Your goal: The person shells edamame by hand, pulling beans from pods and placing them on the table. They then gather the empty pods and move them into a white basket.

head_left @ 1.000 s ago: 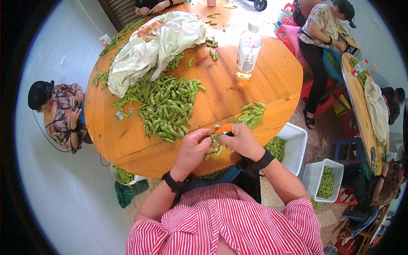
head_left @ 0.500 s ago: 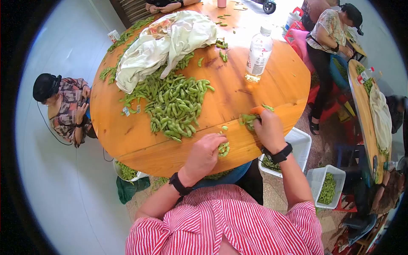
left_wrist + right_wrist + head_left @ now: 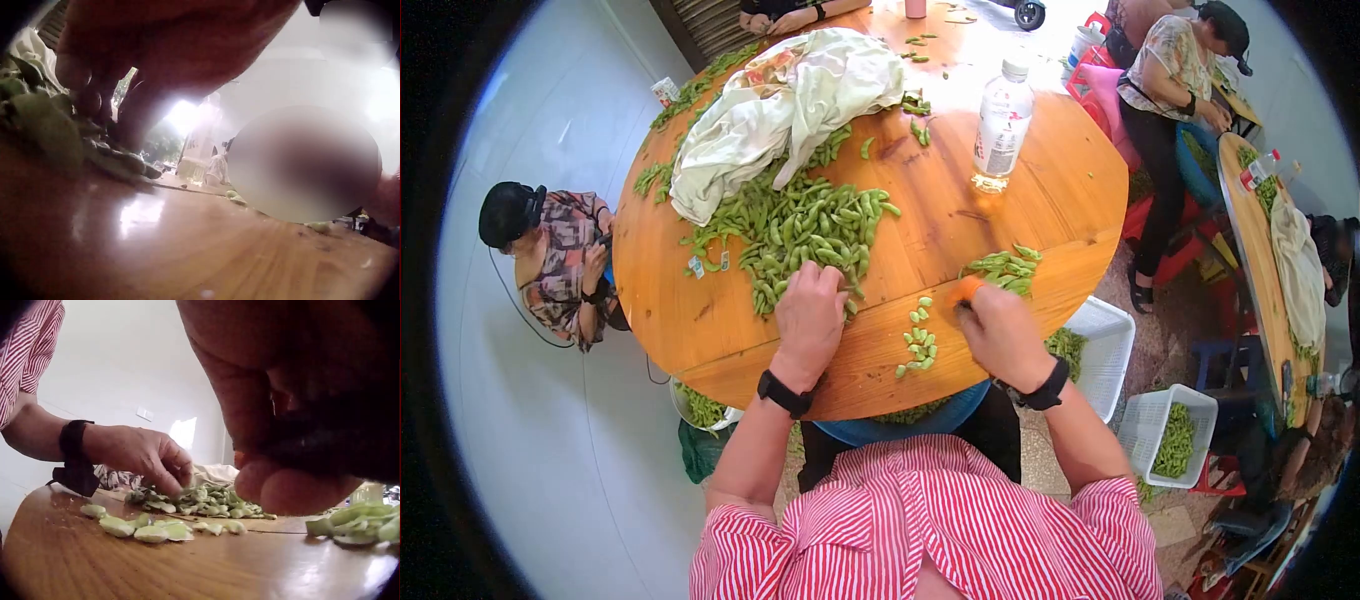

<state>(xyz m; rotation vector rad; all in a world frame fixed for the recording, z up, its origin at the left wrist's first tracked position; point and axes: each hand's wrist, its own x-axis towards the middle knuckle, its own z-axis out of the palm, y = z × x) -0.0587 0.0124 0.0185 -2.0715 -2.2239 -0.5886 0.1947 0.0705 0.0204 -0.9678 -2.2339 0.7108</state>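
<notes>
My left hand [image 3: 810, 315] reaches down at the near edge of a heap of green soybean pods [image 3: 810, 235]. In the left wrist view its fingertips [image 3: 128, 122] are bent down among the pods [image 3: 47, 128]; I cannot tell whether they pinch one. My right hand [image 3: 1005, 335] grips a small tool with an orange part [image 3: 965, 290] and a dark body [image 3: 325, 440], its working end hidden by the hand. Between the hands, several loose pale green beans [image 3: 918, 340] lie on the wood. A smaller bunch of pods [image 3: 1010, 265] lies just beyond the right hand.
A pale cloth [image 3: 790, 110] covers the back of the heap on the round wooden table [image 3: 1040, 180]. A clear bottle [image 3: 1003, 130] stands at the back right. White baskets [image 3: 1100, 350] with pods are on the floor at right. Other people sit or stand around.
Both hands were together over the loose beans, then parted. My left hand has moved left to the heap; my right hand went to the smaller bunch and has drawn back nearer, tool still held.
</notes>
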